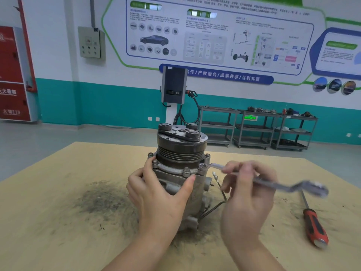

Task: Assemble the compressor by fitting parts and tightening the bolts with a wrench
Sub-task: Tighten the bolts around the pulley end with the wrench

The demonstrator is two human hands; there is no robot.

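White wall (58, 45) above, teal band (101, 106) along the bottom, grey floor (39, 141) below. Large printed poster board (214, 32) with car diagrams across the wall, grey switch box (90, 42) to its left, red cabinet (13, 75) at far left. Dark charging unit (173, 85) with hanging cables at centre. Three grey metal shelf carts (257, 130) against the wall at right, cluttered on top.

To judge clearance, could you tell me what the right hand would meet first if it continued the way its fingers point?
Probably the compressor: the right hand points left towards its flange, though depth is unclear.
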